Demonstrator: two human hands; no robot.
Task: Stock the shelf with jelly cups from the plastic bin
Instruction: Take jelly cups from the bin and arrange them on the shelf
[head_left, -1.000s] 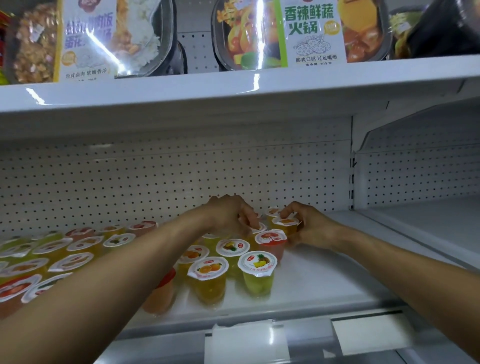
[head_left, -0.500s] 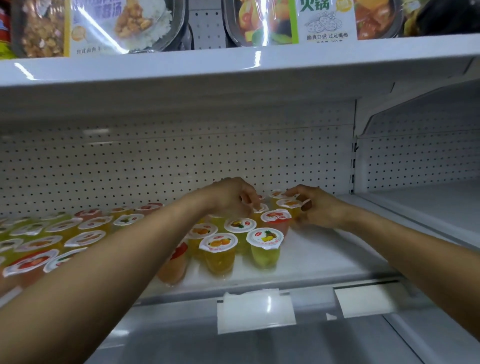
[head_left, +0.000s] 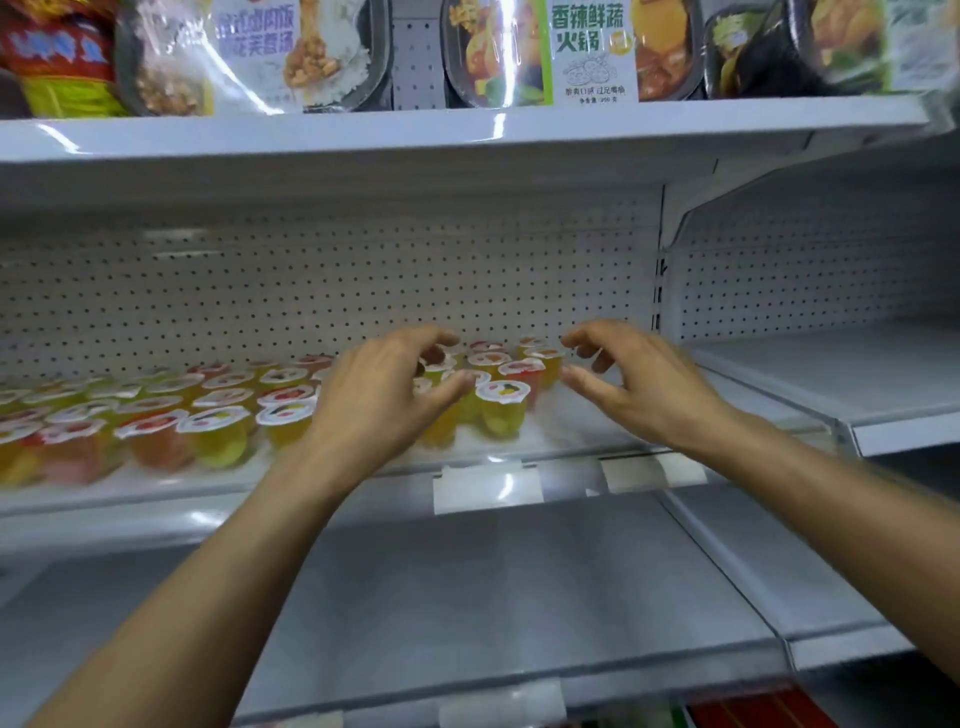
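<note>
Jelly cups: stood in rows on the shelf. Left hand, right hand: both empty, fingers loosely curled, just above the cups. Risk: a careless brush could have toppled front-row cups.

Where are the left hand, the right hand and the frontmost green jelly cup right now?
left hand (head_left: 374, 402), head view, on the back of the hand.
right hand (head_left: 641, 387), head view, on the back of the hand.
green jelly cup (head_left: 502, 392), head view, on its white lid.
</note>
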